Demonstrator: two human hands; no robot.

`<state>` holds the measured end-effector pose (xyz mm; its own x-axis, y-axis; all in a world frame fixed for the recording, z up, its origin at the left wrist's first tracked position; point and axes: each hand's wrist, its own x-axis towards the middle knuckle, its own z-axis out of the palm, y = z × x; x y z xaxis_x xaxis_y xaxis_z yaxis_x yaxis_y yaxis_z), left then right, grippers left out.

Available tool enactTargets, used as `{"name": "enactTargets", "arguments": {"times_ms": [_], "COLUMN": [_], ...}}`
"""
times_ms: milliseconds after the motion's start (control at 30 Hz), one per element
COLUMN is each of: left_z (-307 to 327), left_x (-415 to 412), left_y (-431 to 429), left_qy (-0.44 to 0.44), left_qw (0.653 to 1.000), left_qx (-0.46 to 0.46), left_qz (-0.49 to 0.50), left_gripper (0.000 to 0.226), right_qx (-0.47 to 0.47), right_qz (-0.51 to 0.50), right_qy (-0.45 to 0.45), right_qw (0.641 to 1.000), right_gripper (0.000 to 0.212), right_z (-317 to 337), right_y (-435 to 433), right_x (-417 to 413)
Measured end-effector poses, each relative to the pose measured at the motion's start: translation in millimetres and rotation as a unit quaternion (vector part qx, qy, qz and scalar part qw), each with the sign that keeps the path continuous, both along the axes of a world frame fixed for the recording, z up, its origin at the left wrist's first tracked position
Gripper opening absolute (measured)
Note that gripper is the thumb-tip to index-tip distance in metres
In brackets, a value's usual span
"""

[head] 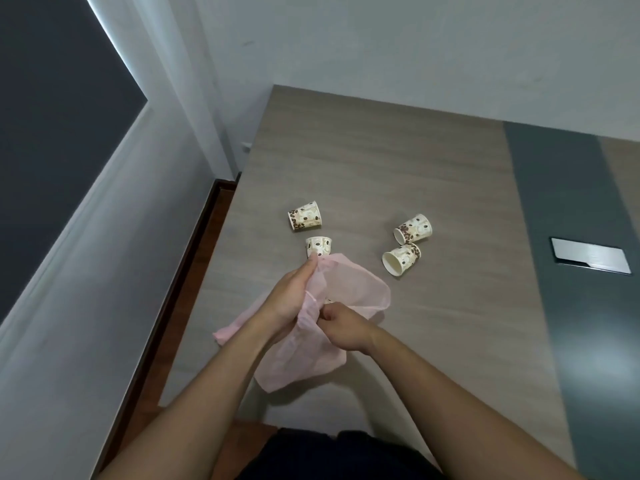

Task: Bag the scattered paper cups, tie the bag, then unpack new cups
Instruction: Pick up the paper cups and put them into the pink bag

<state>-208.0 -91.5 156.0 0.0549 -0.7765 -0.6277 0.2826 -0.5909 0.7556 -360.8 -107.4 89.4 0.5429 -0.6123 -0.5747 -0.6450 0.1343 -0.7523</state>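
Pink plastic bag (349,289) is up over the wood-grain table (415,161), left hand (294,292) pinching the rim, right hand (341,327) curled tight on the opposite edge. Best to pull that mouth wide; four paper cups (304,216) lie scattered just beyond.

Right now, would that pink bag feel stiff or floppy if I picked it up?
Probably floppy: the bag sags and creases where the left hand and right hand hold it. Likely very light, since the film looks thin and half see-through. Its open mouth would probably collapse once released.
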Motion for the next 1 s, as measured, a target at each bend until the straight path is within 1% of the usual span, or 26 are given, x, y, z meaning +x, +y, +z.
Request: {"name": "enactTargets", "arguments": {"times_ms": [33, 100, 167, 233, 367, 433, 533, 567, 600, 700, 767, 867, 933, 1000], "left_z": [1, 0, -3, -9, -18, -19, -19, -20, -21, -21, -23, -21, -22, -26], "left_x": [-1, -4, -8, -12, -23, -28, -36, -37, -36, -33, -27, -20, -14, -7], "left_y": [-2, -7, -12, -15, -23, -27, -33, -35, -35, -31, -25, -14, -6, 2], "left_qy": [0.003, 0.007, 0.007, 0.002, 0.001, -0.005, -0.021, -0.031, -0.038, -0.05, -0.051, -0.049, -0.06, -0.067], "left_qw": [1.0, 1.0, 1.0, 0.999, 0.997, 0.996, 0.994, 0.994, 0.994, 0.994, 0.995, 0.994, 0.991, 0.988], "left_qx": [-0.002, -0.006, -0.004, 0.001, 0.013, 0.016, 0.02, 0.02, 0.019, 0.01, 0.001, 0.006, 0.027, 0.042], "left_qz": [-0.007, -0.006, 0.016, 0.041, 0.077, 0.09, 0.105, 0.107, 0.105, 0.096, 0.086, 0.097, 0.114, 0.135], "left_gripper": [0.057, 0.057, 0.056, 0.054, 0.05, 0.047, 0.043, 0.043, 0.042, 0.035, 0.032, 0.03, 0.028, 0.027], "right_qx": [0.0, 0.016, 0.054, 0.072, 0.045, 0.011, -0.111, -0.143, -0.162, -0.146, -0.127, -0.142, -0.159, -0.183], "right_qz": [0.001, -0.031, -0.08, -0.112, -0.2, -0.232, -0.199, -0.181, -0.158, -0.06, -0.021, -0.004, -0.03, -0.076], "right_qy": [0.0, -0.021, -0.039, -0.037, 0.002, 0.034, 0.123, 0.145, 0.166, 0.259, 0.298, 0.307, 0.295, 0.278], "right_qw": [1.0, 0.999, 0.995, 0.99, 0.979, 0.972, 0.966, 0.962, 0.96, 0.953, 0.946, 0.941, 0.942, 0.94], "right_gripper": [0.031, 0.028, 0.026, 0.026, 0.029, 0.028, 0.022, 0.022, 0.027, 0.046, 0.055, 0.072, 0.074, 0.071], "right_z": [0, 1, 5, 11, 5, -5, -31, -42, -54, -93, -113, -120, -118, -114], "right_y": [-1, -9, -23, -41, -83, -102, -131, -138, -145, -162, -167, -163, -158, -156], "right_x": [-4, -15, -32, -52, -97, -112, -128, -131, -133, -137, -138, -137, -136, -136]}}
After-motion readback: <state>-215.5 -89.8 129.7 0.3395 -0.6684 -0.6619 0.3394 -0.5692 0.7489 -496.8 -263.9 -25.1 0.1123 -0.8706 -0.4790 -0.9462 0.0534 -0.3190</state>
